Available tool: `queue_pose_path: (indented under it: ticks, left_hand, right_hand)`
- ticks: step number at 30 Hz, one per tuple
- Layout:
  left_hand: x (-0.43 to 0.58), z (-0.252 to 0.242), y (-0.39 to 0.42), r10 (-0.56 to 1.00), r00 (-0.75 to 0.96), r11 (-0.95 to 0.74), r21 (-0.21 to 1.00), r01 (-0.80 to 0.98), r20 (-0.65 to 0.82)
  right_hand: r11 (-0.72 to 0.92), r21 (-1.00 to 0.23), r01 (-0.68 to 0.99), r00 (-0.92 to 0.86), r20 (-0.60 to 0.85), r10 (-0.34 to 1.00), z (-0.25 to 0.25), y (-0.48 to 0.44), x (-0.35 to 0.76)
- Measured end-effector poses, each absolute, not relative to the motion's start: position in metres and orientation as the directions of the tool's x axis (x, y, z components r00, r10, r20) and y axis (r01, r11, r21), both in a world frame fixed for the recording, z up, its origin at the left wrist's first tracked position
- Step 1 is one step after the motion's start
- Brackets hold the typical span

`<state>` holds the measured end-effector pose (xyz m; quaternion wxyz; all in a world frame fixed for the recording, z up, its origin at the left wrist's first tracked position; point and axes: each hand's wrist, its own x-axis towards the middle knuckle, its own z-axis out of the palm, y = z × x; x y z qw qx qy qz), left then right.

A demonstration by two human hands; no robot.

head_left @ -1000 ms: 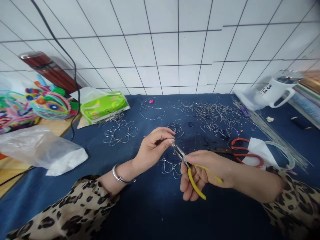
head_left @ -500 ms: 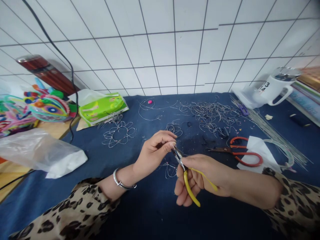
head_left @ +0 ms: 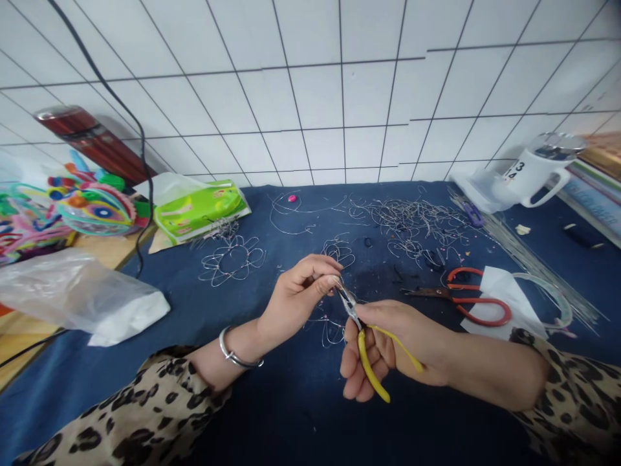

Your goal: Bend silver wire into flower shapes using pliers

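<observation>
My left hand point(head_left: 303, 294) is closed in a pinch, thumb against forefinger, on a thin wire mostly hidden by the fingers. My right hand point(head_left: 392, 346) grips pliers point(head_left: 371, 366) with yellow handles, their handles spread apart. The metal jaws point up and left, right at the left fingertips. Just beyond those fingertips shows a looped wire piece point(head_left: 338, 251); whether it joins the pinched wire I cannot tell. Below the hands another wire shape point(head_left: 332, 331) with small pink bits lies on the dark blue cloth point(head_left: 272, 414).
Left of the hands lies a flower-shaped wire frame point(head_left: 233, 261), near a green tissue pack point(head_left: 201, 210). Tangled wire point(head_left: 417, 220) spreads at the back right. Red-handled scissors point(head_left: 480, 310) rest on white paper, beside straight wires point(head_left: 548, 265). A white mug point(head_left: 541, 175) stands behind.
The pliers and right hand have shifted very slightly, with the jaws still at the left fingertips. The whole view has moved a little; the things on the cloth look the same.
</observation>
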<state>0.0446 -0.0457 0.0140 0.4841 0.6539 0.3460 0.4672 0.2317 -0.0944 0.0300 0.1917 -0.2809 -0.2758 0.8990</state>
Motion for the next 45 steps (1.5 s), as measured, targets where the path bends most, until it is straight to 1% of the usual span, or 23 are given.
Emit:
queue_pose_path:
  ticks: [6, 11, 18, 25, 33, 36, 38, 40, 41, 42, 43, 44, 45]
  left_hand:
    - [0.045, 0.009, -0.044, 0.91, 0.327, -0.248, 0.966, -0.066, 0.256]
    - [0.042, 0.007, -0.041, 0.882, 0.371, -0.273, 0.957, -0.101, 0.291]
    - [0.036, 0.007, -0.035, 0.836, 0.454, -0.293, 0.95, -0.105, 0.308]
    - [0.036, 0.006, -0.033, 0.799, 0.507, -0.278, 0.947, -0.164, 0.322]
    - [0.036, 0.012, -0.035, 0.798, 0.518, -0.272, 0.951, -0.147, 0.308]
    - [0.035, 0.015, -0.035, 0.799, 0.521, -0.284, 0.952, -0.115, 0.301]
    - [0.034, 0.017, -0.034, 0.795, 0.522, -0.303, 0.948, -0.1, 0.31]
    - [0.033, 0.018, -0.033, 0.789, 0.523, -0.319, 0.943, -0.098, 0.322]
    - [0.032, 0.019, -0.033, 0.788, 0.521, -0.325, 0.94, -0.101, 0.328]
    - [0.032, 0.019, -0.032, 0.787, 0.518, -0.329, 0.939, -0.104, 0.334]
    - [0.031, 0.02, -0.032, 0.789, 0.514, -0.333, 0.937, -0.105, 0.338]
    - [0.031, 0.02, -0.031, 0.791, 0.508, -0.336, 0.936, -0.105, 0.341]
    - [0.03, 0.02, -0.031, 0.794, 0.502, -0.339, 0.935, -0.104, 0.344]
  right_hand:
    - [-0.783, -0.59, -0.196, -0.776, -0.394, 0.492, 0.03, -0.095, 0.231]
    - [-0.791, -0.576, -0.204, -0.78, -0.393, 0.487, 0.031, -0.096, 0.23]
    - [-0.795, -0.567, -0.215, -0.774, -0.397, 0.493, 0.034, -0.1, 0.226]
    - [-0.794, -0.553, -0.253, -0.78, -0.368, 0.505, 0.031, -0.103, 0.226]
    - [-0.792, -0.545, -0.276, -0.77, -0.368, 0.522, 0.028, -0.107, 0.223]
    - [-0.782, -0.582, -0.224, -0.779, -0.376, 0.502, 0.032, -0.105, 0.225]
    - [-0.758, -0.64, -0.125, -0.785, -0.404, 0.47, 0.041, -0.103, 0.227]
    - [-0.668, -0.742, 0.058, -0.783, -0.449, 0.431, 0.055, -0.103, 0.232]
    - [-0.569, -0.799, 0.198, -0.766, -0.488, 0.418, 0.064, -0.103, 0.235]
    - [-0.404, -0.841, 0.36, -0.743, -0.52, 0.421, 0.073, -0.103, 0.237]
    - [-0.159, -0.858, 0.489, -0.721, -0.5, 0.48, 0.081, -0.104, 0.24]
    - [0.113, -0.806, 0.581, -0.705, -0.43, 0.564, 0.087, -0.105, 0.242]
    - [0.321, -0.683, 0.656, -0.68, -0.349, 0.645, 0.092, -0.105, 0.243]
